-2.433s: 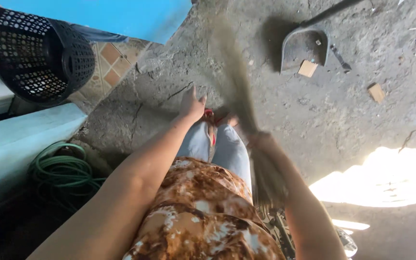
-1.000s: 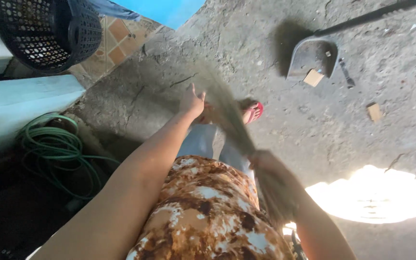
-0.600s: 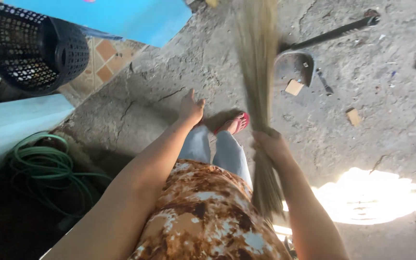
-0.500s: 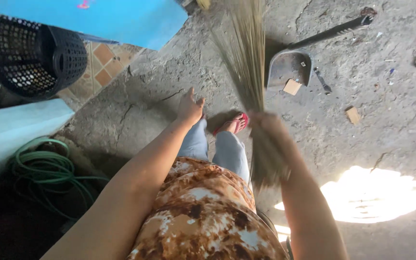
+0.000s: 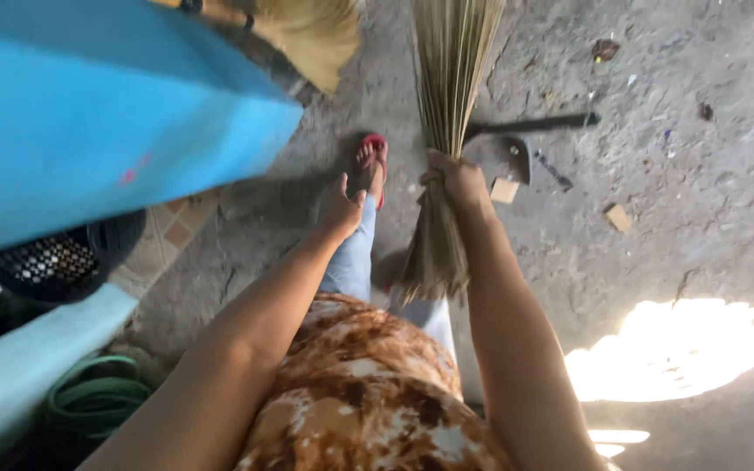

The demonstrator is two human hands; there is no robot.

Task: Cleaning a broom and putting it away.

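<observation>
Right hand: right hand point(image 5: 457, 181) is closed in a fist around the bound neck of the stick broom point(image 5: 443, 131), gripping it firmly, arm stretched forward.
Left hand: left hand point(image 5: 342, 206) holds nothing; fingers are loosely curled with the thumb out, hanging above the jeans leg, just left of the broom.
Broom look: a bundle of thin, pale tan-green stiff ribs, tied where the fist grips it; the short butt end flares below the hand, the long sweeping end fans out upward toward the top edge of the view.
Broom place: held upright in front of the body, between the person's sandalled foot point(image 5: 373, 162) and the dustpan point(image 5: 503, 157), its far end over the grey concrete floor point(image 5: 700, 209).
Nearby: dark dustpan with a long black handle lies on the floor just right of the fist, a small tan scrap point(image 5: 504, 190) at its mouth; another scrap point(image 5: 618, 217) lies further right.
Left side: green hose point(image 5: 98, 399) coiled low, black perforated basket point(image 5: 54, 262) above it, blue surface point(image 5: 106, 122) filling the upper left.
Far: a second, yellow soft broom head point(image 5: 320, 33) at the top.
Change: half a second earlier the broom was blurred mid-swing; now it is sharp and straighter, the red sandal is stepped further forward, and the blue surface covers much more of the view.
</observation>
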